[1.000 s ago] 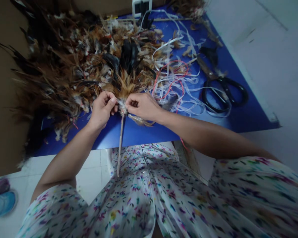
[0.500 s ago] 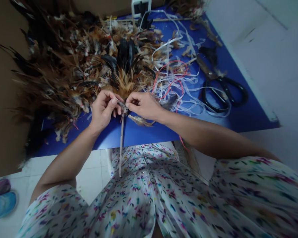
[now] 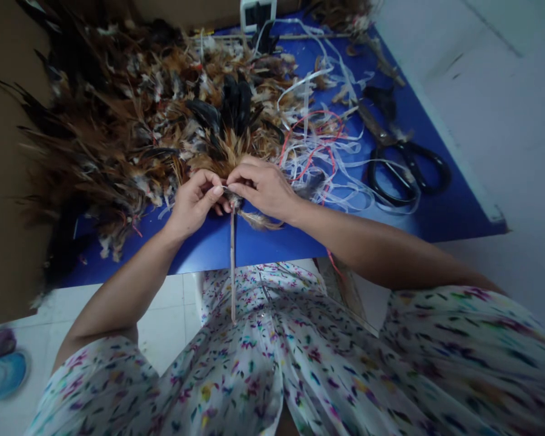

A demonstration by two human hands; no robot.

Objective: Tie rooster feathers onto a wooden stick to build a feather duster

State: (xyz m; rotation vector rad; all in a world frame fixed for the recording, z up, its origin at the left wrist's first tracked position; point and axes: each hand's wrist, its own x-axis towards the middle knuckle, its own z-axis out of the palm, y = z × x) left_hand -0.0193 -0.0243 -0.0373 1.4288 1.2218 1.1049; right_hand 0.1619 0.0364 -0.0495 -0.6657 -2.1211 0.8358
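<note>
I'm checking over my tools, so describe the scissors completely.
The scissors lie flat on the blue table, tips angled away to the left. Their two black loop handles look like plastic; the dull, brownish blades look metal. Ribbon crosses the handles, and feather scraps sit near the pivot. I can't tell whether the blades are fully closed.

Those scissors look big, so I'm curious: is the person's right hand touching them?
Apart. The head view shows the right hand well away from the scissors, with white ribbon and blue tabletop visible between them.

White floor tiles (image 3: 166, 321), pale wall (image 3: 495, 103)
</note>
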